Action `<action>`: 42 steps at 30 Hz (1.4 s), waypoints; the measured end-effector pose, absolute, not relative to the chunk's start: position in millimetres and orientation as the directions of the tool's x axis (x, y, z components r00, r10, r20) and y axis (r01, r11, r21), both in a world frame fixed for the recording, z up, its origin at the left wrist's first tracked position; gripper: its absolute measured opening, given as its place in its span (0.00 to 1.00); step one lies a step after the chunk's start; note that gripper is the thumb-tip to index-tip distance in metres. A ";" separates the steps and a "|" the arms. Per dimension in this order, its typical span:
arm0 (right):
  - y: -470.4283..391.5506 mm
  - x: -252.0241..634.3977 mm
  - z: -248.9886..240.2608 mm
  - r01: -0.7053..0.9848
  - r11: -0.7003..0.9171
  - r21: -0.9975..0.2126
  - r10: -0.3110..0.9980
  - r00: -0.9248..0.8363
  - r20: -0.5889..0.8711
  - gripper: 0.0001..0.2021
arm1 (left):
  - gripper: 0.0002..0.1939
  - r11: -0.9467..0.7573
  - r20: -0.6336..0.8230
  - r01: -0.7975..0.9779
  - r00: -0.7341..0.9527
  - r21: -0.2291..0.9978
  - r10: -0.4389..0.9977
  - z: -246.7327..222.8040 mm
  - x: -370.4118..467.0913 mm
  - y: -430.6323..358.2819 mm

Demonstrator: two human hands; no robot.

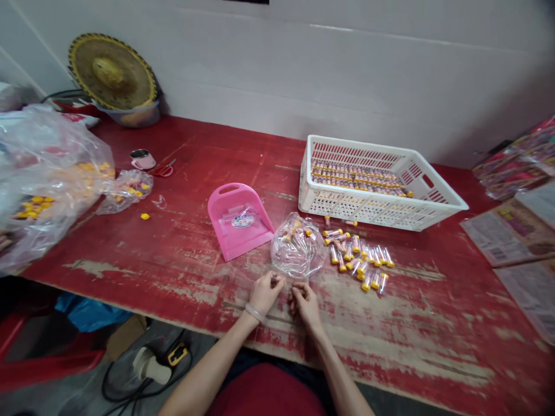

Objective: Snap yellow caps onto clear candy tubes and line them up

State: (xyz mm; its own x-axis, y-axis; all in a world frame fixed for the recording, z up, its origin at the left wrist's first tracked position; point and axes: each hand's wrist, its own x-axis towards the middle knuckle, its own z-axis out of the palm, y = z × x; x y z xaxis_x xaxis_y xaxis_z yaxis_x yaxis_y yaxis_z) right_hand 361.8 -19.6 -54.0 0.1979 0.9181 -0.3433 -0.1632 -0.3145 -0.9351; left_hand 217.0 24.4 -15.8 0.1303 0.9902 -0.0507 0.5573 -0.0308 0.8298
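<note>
Curling my left hand (264, 294) and right hand (307, 304) just beside the bag (295, 257), I can't tell whether either pinches anything.

Yellow-capped tubes (356, 243), seemingly pinkish inside

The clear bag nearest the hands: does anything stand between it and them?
Nothing visible does: the left hand and right hand are at the near side of the clear bag. The dustpan lies left of it and loose tubes right, both out of the way.
</note>
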 end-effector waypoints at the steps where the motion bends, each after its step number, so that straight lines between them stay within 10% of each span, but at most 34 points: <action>1: -21.4 361.4 -50.5 -0.143 -0.289 -0.947 0.934 0.173 -0.312 0.22 | 0.14 -0.005 -0.075 0.481 0.146 0.877 0.986 -16.6 218.3 24.3; 10: -34.8 372.8 -11.0 0.196 -0.054 -0.979 0.978 0.207 -0.013 0.15 | 0.27 0.260 -0.258 0.032 0.289 0.965 0.922 -9.6 226.2 16.8; 18: -26.9 458.7 -21.6 0.184 -0.175 -0.967 0.747 0.665 -0.009 0.19 | 0.25 0.250 -0.249 0.019 0.177 0.968 0.952 -17.7 216.2 12.6; 23: -13.7 538.9 -24.1 0.392 -0.376 -0.840 0.341 0.901 0.268 0.23 | 0.26 0.293 -0.291 0.002 0.121 0.956 0.949 -27.0 210.1 10.3; 28: 0.4 572.1 -31.9 0.561 -0.486 -0.670 0.489 0.810 0.324 0.21 | 0.25 0.277 -0.278 0.026 0.121 0.961 0.953 -33.3 204.3 8.6; 35: -7.9 552.6 -60.1 0.684 -0.432 -0.587 0.546 0.717 0.434 0.23 | 0.14 0.018 0.015 0.326 -0.098 0.945 0.995 -24.0 161.6 65.5; 42: -12.8 516.5 -47.1 0.619 -0.296 -0.728 0.549 0.734 0.400 0.21 | 0.30 0.217 0.051 0.834 -0.281 0.508 0.958 13.1 128.3 179.2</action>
